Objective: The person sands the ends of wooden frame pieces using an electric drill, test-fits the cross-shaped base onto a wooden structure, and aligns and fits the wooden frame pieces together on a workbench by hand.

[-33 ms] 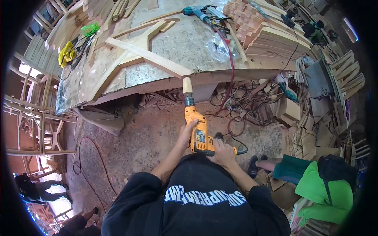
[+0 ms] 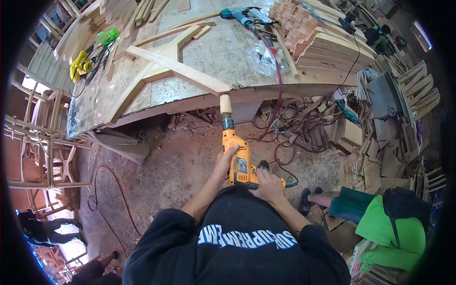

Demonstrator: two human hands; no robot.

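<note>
A yellow power drill (image 2: 242,164) is held level against my body, its nose toward the workbench. My left hand (image 2: 224,162) wraps the side of its body, thumb on top. My right hand (image 2: 269,186) is closed around the handle at the right. In the drill's chuck sits a pale tapered attachment (image 2: 225,104), its tip meeting the end of a wooden bar at the bench edge. That bar belongs to an X-shaped wooden frame (image 2: 204,80) lying on the workbench (image 2: 209,52). Whether the tip enters the wood I cannot tell.
A teal nail gun (image 2: 240,18) with a red hose and stacked wooden pieces (image 2: 327,42) lie on the bench's right. A yellow tool (image 2: 80,66) is at its left. Tangled cables (image 2: 294,123) and offcuts cover the floor below. A person in green (image 2: 394,232) is at lower right.
</note>
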